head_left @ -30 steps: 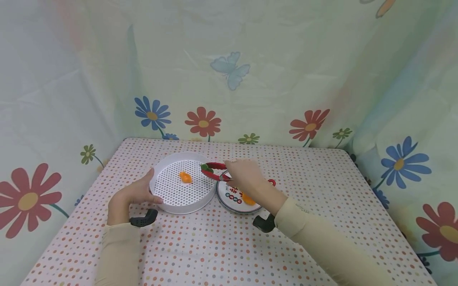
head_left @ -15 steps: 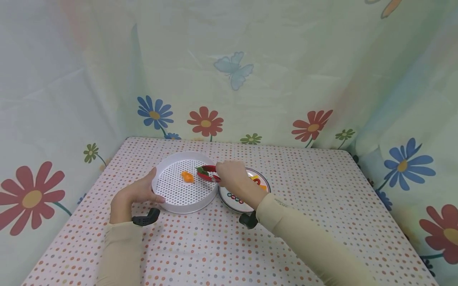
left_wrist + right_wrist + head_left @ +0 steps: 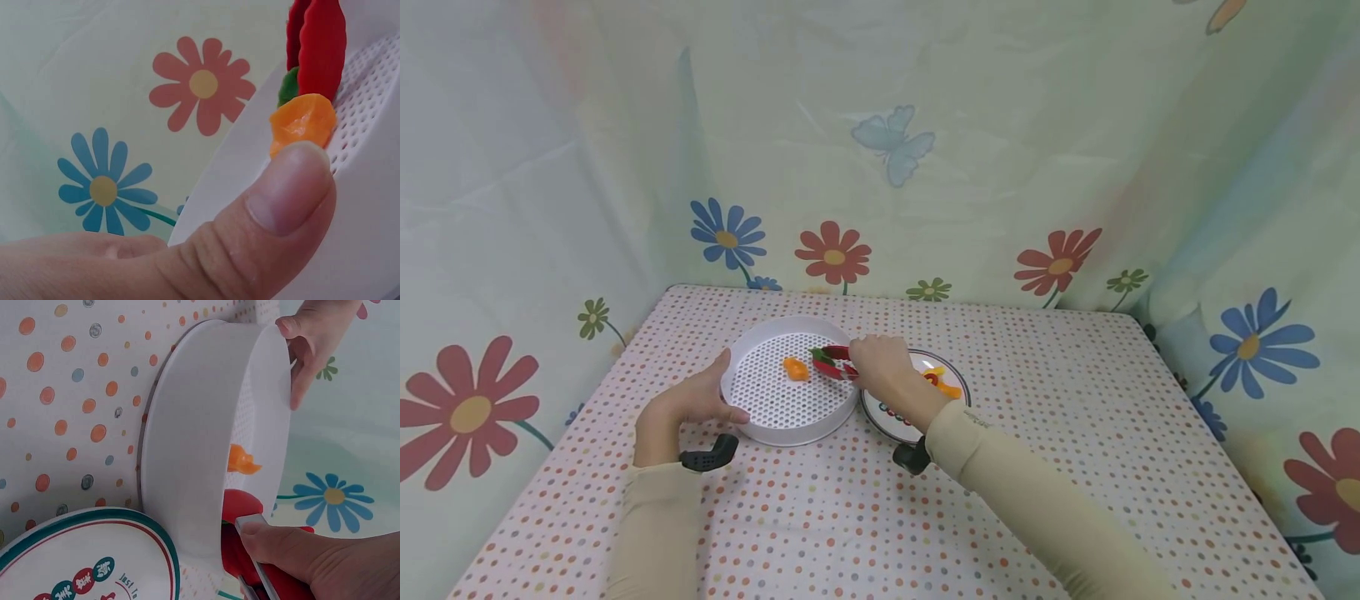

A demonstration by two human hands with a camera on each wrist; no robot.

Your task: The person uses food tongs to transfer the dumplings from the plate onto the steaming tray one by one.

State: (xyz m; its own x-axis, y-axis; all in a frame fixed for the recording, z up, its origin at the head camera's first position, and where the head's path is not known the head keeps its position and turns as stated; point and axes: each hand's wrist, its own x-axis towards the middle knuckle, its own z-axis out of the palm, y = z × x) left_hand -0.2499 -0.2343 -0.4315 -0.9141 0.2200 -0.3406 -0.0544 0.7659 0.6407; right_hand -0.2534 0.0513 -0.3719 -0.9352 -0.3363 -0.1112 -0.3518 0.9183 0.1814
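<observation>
Extends the left arm (image 3: pixel 658 525) ahead and the right arm (image 3: pixel 1030 492) inward, with left hand (image 3: pixel 696 400) spread between thumb (image 3: pixel 269 219) and fingers (image 3: pixel 302 384) and right hand (image 3: pixel 883 367) curled in a grip.

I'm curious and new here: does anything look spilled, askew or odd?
Nothing stands out: the white sieve and round plate sit flat, an orange piece lies in the sieve, the red tongs hold a green piece, and no spill shows.
</observation>
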